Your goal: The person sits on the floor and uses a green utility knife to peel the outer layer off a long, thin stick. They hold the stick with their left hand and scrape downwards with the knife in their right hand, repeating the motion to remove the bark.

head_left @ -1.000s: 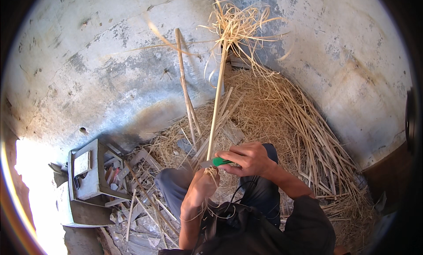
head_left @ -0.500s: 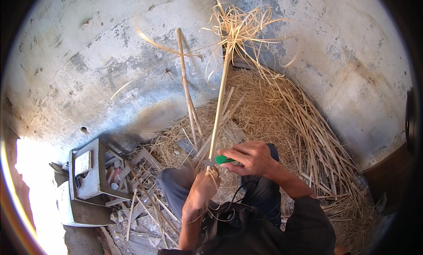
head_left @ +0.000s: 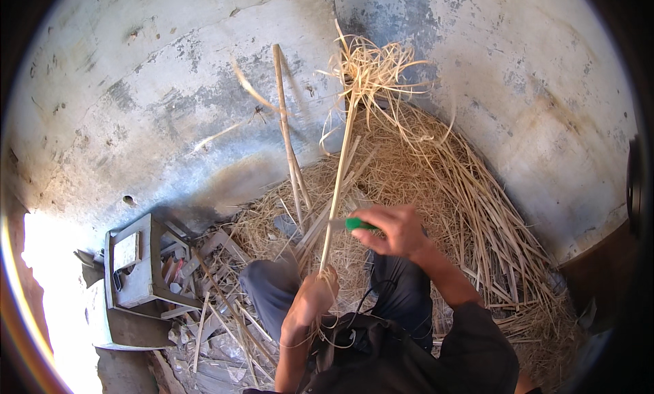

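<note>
My left hand (head_left: 313, 300) is closed around the lower end of a long pale wooden stick (head_left: 345, 152), perhaps bamboo, which slants up and away from me. A thick tuft of thin curled shavings (head_left: 381, 72) hangs about the stick's far end. Between finger and thumb, my right hand (head_left: 398, 234) grips a green-handled knife (head_left: 355, 224). Its blurred blade lies across the stick, a short way above my left hand. Thin loose strands (head_left: 330, 275) curl around the left hand.
A heap of straw-like shavings (head_left: 402, 149) covers the floor ahead, with long split strips (head_left: 487, 217) along the right wall. Two thin poles (head_left: 283, 101) lean against the left wall. An open-sided box (head_left: 139, 278) with clutter stands at left. My knees (head_left: 269, 288) flank the stick.
My right hand and the knife have moved away from my left hand, farther up the stick. The tufted end has shifted slightly down in view; the left hand has barely moved.
</note>
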Action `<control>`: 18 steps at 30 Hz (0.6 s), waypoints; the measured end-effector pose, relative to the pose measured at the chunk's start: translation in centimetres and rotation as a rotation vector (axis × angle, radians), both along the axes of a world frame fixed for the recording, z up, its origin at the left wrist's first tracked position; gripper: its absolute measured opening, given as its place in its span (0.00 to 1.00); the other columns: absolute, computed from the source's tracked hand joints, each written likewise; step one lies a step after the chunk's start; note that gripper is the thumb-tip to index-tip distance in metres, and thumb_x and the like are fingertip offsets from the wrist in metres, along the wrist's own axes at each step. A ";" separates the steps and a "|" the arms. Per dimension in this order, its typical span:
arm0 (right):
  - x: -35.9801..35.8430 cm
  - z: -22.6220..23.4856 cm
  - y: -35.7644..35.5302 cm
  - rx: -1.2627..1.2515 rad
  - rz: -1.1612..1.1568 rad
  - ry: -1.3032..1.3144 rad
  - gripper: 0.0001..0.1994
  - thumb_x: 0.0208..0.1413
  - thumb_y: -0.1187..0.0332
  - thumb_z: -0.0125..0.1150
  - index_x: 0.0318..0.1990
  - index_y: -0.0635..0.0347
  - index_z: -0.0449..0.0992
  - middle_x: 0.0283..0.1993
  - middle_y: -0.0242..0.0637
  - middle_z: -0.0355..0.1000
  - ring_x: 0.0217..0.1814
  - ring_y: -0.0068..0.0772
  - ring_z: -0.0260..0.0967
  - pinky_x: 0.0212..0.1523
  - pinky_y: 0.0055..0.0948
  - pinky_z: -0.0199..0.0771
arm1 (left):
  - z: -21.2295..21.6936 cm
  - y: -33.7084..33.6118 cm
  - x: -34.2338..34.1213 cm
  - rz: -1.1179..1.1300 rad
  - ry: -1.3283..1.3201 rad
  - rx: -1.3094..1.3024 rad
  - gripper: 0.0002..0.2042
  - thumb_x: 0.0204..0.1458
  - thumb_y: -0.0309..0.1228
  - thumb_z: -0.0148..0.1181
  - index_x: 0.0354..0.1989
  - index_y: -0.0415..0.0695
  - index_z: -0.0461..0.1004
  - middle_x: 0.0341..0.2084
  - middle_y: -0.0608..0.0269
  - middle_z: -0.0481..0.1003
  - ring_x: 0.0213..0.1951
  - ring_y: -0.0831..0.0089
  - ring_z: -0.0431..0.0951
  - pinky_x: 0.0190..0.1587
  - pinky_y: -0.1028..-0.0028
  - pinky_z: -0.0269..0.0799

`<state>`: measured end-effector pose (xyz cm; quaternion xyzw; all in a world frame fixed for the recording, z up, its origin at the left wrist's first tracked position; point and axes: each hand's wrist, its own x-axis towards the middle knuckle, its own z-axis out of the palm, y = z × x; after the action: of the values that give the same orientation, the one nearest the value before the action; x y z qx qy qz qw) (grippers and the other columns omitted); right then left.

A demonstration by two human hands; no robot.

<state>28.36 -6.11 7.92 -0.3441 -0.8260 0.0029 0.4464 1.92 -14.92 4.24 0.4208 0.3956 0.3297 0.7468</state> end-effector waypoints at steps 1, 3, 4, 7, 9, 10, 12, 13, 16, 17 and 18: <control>-0.7 -0.3 -0.6 -0.025 0.017 -0.055 0.15 0.66 0.52 0.70 0.49 0.50 0.87 0.34 0.29 0.84 0.24 0.27 0.80 0.23 0.30 0.76 | 0.5 0.0 0.1 0.029 0.011 0.000 0.10 0.70 0.36 0.48 0.39 0.47 0.73 0.27 0.78 0.66 0.29 0.86 0.63 0.30 0.78 0.56; -1.9 -1.0 -1.3 0.005 0.047 -0.063 0.14 0.64 0.52 0.72 0.48 0.48 0.88 0.32 0.26 0.82 0.22 0.27 0.78 0.22 0.31 0.75 | 1.3 -0.1 0.3 0.087 0.029 -0.001 0.10 0.70 0.35 0.47 0.41 0.45 0.74 0.28 0.78 0.67 0.30 0.86 0.63 0.31 0.78 0.56; -2.2 -1.3 -1.6 0.020 0.060 -0.066 0.13 0.63 0.52 0.73 0.48 0.47 0.88 0.31 0.24 0.81 0.22 0.28 0.77 0.22 0.31 0.74 | 2.2 -0.1 0.9 0.121 0.042 0.025 0.09 0.67 0.35 0.49 0.40 0.45 0.72 0.26 0.78 0.65 0.27 0.86 0.61 0.28 0.77 0.53; -2.3 -1.3 -2.2 -0.017 0.079 -0.129 0.16 0.61 0.53 0.74 0.49 0.50 0.89 0.32 0.27 0.82 0.26 0.30 0.80 0.27 0.29 0.81 | 3.8 -0.1 2.1 0.181 0.075 0.091 0.07 0.61 0.35 0.50 0.40 0.45 0.68 0.21 0.77 0.60 0.20 0.87 0.55 0.21 0.77 0.45; -2.5 -1.2 -2.4 0.007 0.085 -0.133 0.15 0.60 0.53 0.75 0.49 0.50 0.89 0.32 0.26 0.82 0.26 0.29 0.80 0.27 0.29 0.81 | 3.8 0.1 1.9 0.161 0.095 0.118 0.08 0.61 0.34 0.49 0.42 0.44 0.69 0.22 0.77 0.61 0.20 0.87 0.56 0.22 0.77 0.46; -2.5 -1.1 -2.5 0.019 0.086 -0.134 0.15 0.60 0.53 0.75 0.49 0.49 0.89 0.32 0.26 0.82 0.26 0.29 0.80 0.27 0.29 0.81 | 4.0 0.0 2.0 0.173 0.093 0.115 0.08 0.61 0.34 0.49 0.42 0.43 0.69 0.22 0.77 0.61 0.20 0.87 0.56 0.22 0.77 0.46; -2.5 -0.9 -2.5 0.026 0.068 -0.127 0.15 0.60 0.53 0.75 0.49 0.49 0.89 0.32 0.25 0.81 0.26 0.29 0.80 0.27 0.29 0.81 | 4.8 -0.2 2.4 0.202 0.089 0.109 0.09 0.61 0.33 0.48 0.43 0.42 0.70 0.22 0.77 0.61 0.20 0.88 0.56 0.22 0.77 0.46; -2.5 -0.9 -2.5 0.029 0.060 -0.124 0.15 0.59 0.53 0.75 0.49 0.49 0.89 0.32 0.25 0.81 0.26 0.29 0.80 0.27 0.29 0.81 | 4.6 -0.2 2.4 0.203 0.097 0.113 0.10 0.61 0.33 0.48 0.44 0.41 0.70 0.22 0.77 0.61 0.20 0.88 0.56 0.22 0.77 0.46; -2.5 -0.7 -2.6 0.038 0.036 -0.133 0.16 0.59 0.53 0.76 0.48 0.49 0.89 0.31 0.25 0.81 0.25 0.28 0.79 0.27 0.29 0.81 | 4.4 -0.2 2.4 0.207 0.114 0.143 0.10 0.61 0.33 0.47 0.44 0.40 0.70 0.22 0.77 0.61 0.21 0.88 0.56 0.22 0.77 0.46; -2.4 -0.8 -2.6 0.039 0.032 -0.137 0.16 0.59 0.53 0.76 0.48 0.49 0.89 0.31 0.25 0.81 0.25 0.28 0.79 0.27 0.29 0.81 | 4.8 -0.3 2.5 0.207 0.112 0.164 0.10 0.61 0.33 0.47 0.43 0.40 0.70 0.22 0.77 0.61 0.21 0.88 0.56 0.23 0.77 0.46; -2.4 -0.8 -2.6 0.039 0.028 -0.140 0.16 0.58 0.52 0.76 0.48 0.49 0.89 0.31 0.25 0.81 0.25 0.28 0.79 0.27 0.29 0.80 | 5.2 -0.4 2.5 0.207 0.111 0.186 0.10 0.61 0.33 0.47 0.43 0.40 0.70 0.22 0.77 0.61 0.21 0.88 0.56 0.23 0.78 0.46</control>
<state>25.98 -8.66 7.14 -0.3230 -0.8599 -0.0311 0.3940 4.45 -15.32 9.41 0.4627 0.4452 0.4167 0.6434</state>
